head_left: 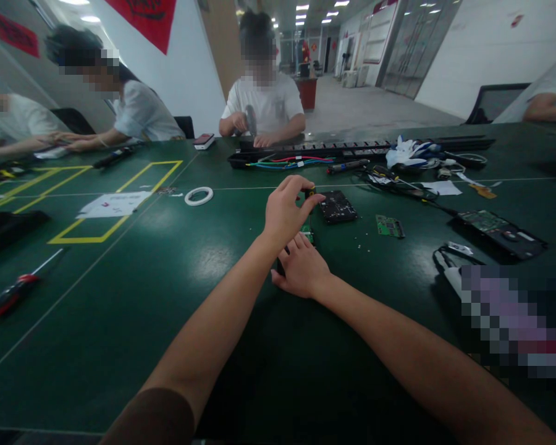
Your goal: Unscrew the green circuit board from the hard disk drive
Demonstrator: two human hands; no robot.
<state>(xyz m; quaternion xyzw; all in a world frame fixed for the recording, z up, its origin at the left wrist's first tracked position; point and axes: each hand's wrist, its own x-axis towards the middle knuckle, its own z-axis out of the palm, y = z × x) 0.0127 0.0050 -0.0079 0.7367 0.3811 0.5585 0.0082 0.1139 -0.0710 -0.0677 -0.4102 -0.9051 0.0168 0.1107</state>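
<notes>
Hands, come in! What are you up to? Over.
Left hand pinching upright tool. Right hand at green board, mostly hidden. Black drive lies close, to the right.

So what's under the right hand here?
Part of a green circuit board shows just beyond the right hand, and a bit of a dark piece beside its thumb. The rest is covered, so whether they join can't be seen.

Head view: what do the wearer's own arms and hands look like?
The left hand and right hand are bare, with no glove, watch or bracelet showing. A plain dark band, seemingly a sleeve end, covers the left arm near the picture's bottom edge; no sleeve shows on the right arm.
</notes>
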